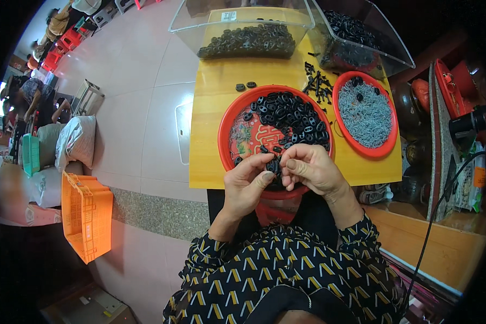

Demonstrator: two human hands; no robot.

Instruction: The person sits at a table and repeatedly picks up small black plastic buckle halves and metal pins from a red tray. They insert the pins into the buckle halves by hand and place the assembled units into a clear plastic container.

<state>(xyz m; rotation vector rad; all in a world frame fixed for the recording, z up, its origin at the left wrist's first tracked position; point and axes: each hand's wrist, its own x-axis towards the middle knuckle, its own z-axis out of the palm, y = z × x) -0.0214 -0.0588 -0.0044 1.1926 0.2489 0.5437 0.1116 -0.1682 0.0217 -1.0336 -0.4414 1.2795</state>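
Observation:
Over the near rim of a red round tray (223,132), my left hand (242,186) pinches a black oval plastic piece (274,166) between thumb and fingers. My right hand (318,171) meets it from the other side, thumb and fingertips pressed together; whatever is between them is too small to make out. Many similar black two-holed pieces (289,110) are heaped in the tray's far and right parts, and its printed bottom shows at the left. To the right, a second red tray (340,121) holds small silvery metal parts (366,121), with a few black pieces on top.
Both trays rest on a yellow table (205,140). Loose slim black parts (319,85) and two black ovals (245,86) lie there. Clear bins (245,40) of black pieces stand behind. An orange crate (92,216) and sacks (76,141) are at left; a black cable (429,227) hangs right.

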